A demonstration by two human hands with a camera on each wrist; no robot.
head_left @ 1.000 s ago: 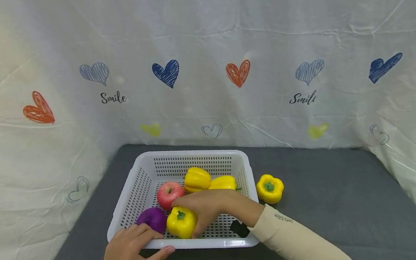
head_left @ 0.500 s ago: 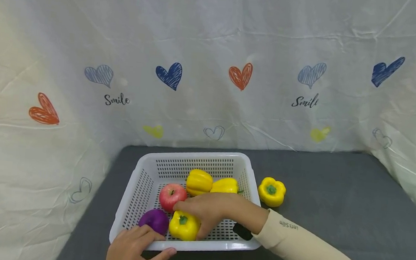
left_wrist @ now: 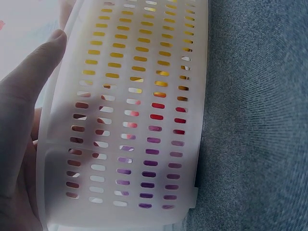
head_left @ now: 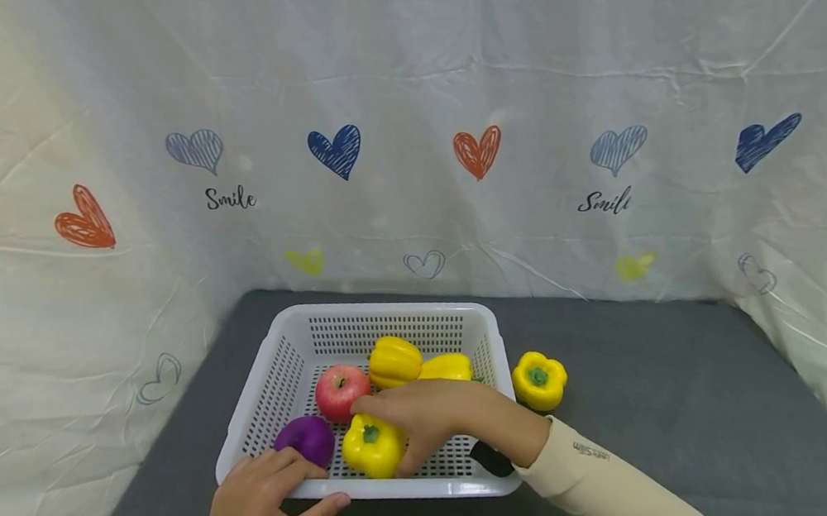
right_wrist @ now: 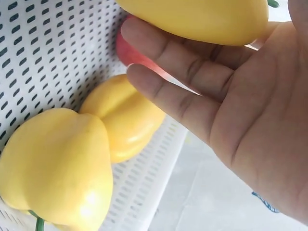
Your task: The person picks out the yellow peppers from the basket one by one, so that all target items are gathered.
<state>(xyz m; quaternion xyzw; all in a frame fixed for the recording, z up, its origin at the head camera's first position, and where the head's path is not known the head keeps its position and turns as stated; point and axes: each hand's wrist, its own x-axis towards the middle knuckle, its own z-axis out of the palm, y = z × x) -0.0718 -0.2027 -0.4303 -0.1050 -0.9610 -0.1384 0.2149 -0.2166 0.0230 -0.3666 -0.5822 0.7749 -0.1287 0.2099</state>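
Note:
My right hand (head_left: pixel 416 418) holds a yellow bell pepper (head_left: pixel 374 447) by its sides, thumb on the near side, inside the front of the white slotted plastic basket (head_left: pixel 462 489). In the right wrist view, fingers (right_wrist: pixel 180 94) lie under this pepper (right_wrist: pixel 202 19). My left hand (head_left: pixel 264 493) grips the basket's front rim near its left corner, thumb outside and fingers over the edge. Beside those fingers lies a smooth, round purple thing (head_left: pixel 308 437). A red apple (head_left: pixel 342 393) sits just behind the held pepper.
Two more yellow bell peppers (head_left: pixel 395 363) lie at the back of the basket, partly behind my right hand. Another yellow bell pepper (head_left: pixel 539 381) rests on the dark grey tabletop (head_left: pixel 654 397), right of the basket. A white heart-print sheet (head_left: pixel 388 206) hangs behind.
My right hand has shifted slightly right with the yellow bell pepper, away from the purple thing. The left hand keeps its grip on the rim. The head view has tilted a little.

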